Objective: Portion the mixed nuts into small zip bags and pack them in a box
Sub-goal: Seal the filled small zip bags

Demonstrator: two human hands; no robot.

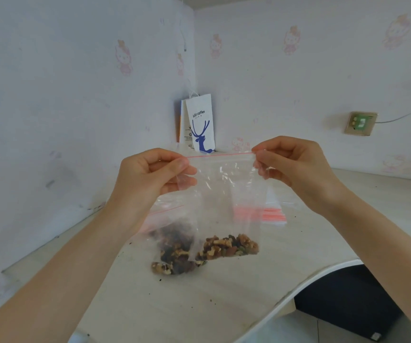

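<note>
1. I see the left hand [150, 174] pinching the top left corner of the small zip bag [224, 189], thumb over curled fingers.
2. The right hand [291, 162] pinches the top right corner, with the top edge stretched between the two hands.
3. The bag hangs above the table [199, 305], mixed nuts [229, 247] settled at its bottom.
4. Lower left, a larger bag of nuts [172, 246] lies on the table, with a stack of empty zip bags [268, 214] to the right.
5. A paper coffee bag [200, 125] stands in the wall corner.

Small zip bag [224, 194] of mixed nuts [229, 247] between left hand [147, 179] and right hand [296, 162]
</note>
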